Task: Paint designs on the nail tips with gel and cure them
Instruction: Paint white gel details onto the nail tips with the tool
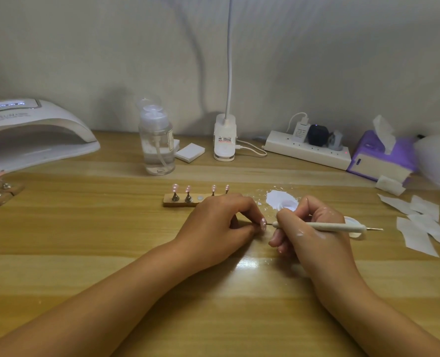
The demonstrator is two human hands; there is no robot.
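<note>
The pump bottle (157, 148) holds clear liquid, and a tissue sticks up from the purple tissue box (380, 158). My left hand (213, 228) rests on the table (110, 240) and pinches a glossy pink nail tip (263, 223). My right hand (314, 230) grips the dotting pen (324, 226), its point at the tip.

Surface (110, 228): wood-grain, glossy, shows glare. Lamp (66, 124): smooth white plastic, slight sheen. Bottle (157, 150): clear plastic. Stand (169, 203): bare wood strip, shiny metal pegs (175, 197). Nail tips (175, 188): glossy pink. Dotting tool (329, 227): matt cream handle, metal tip. Wipes (417, 235): matt white, paper-like.
</note>
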